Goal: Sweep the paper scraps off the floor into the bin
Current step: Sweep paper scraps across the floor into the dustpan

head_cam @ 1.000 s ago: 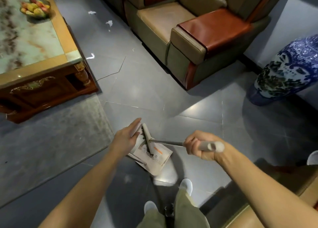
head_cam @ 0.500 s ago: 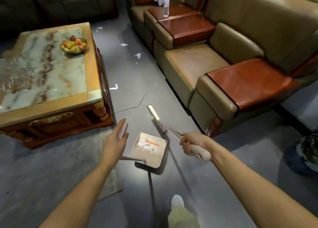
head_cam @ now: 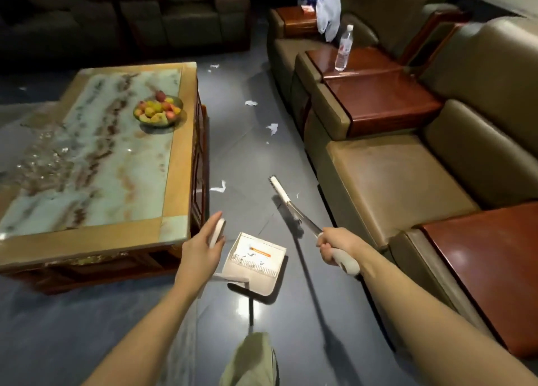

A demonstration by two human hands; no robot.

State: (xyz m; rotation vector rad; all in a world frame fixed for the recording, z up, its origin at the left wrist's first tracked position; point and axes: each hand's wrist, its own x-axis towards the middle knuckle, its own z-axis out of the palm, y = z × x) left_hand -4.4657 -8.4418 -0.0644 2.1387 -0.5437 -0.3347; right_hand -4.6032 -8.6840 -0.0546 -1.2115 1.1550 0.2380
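One dustpan [head_cam: 256,262] and one broom [head_cam: 304,222] are held, each in a clenched grip.
The dustpan's handle is grasped by the left grip [head_cam: 201,249], the broom's by the right grip [head_cam: 334,246]. Four larger scraps [head_cam: 219,187] are counted on the floor [head_cam: 87,327] ahead of both grips, the nearest just beyond the left grip, with a few specks among them.

White torn paper scraps [head_cam: 272,128] dot the dark grey glossy tile floor [head_cam: 241,155]. The beige plastic dustpan [head_cam: 256,266] carries an orange label [head_cam: 261,251]. The silver-shafted broom [head_cam: 302,218] has a white head and grip. The marble coffee-table top [head_cam: 96,164] is pale green, veined red-brown.
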